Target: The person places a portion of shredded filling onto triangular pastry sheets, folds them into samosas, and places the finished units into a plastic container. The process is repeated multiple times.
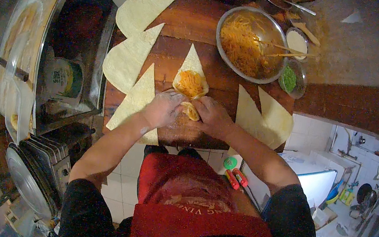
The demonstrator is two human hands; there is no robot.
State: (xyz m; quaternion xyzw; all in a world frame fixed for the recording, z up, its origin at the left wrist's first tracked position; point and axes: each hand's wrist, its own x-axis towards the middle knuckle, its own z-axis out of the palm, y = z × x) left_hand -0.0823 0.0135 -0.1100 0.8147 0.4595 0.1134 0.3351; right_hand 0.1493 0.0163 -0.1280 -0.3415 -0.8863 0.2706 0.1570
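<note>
Folding, it seems: your left hand (166, 107) and right hand (211, 115), fingers curled, pinch the near end of the filled dough wedge (190, 78) on the bench (172, 52); next likely calls for snug rolling tipward.

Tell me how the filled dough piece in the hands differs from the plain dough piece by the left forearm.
The filled dough piece carries orange shreds; the plain dough piece shows none. The filled dough piece is partly curled up between the left hand and the right hand; the plain dough piece lies flat on the wooden table. Both are pale and taper to a point away from the person.
</note>
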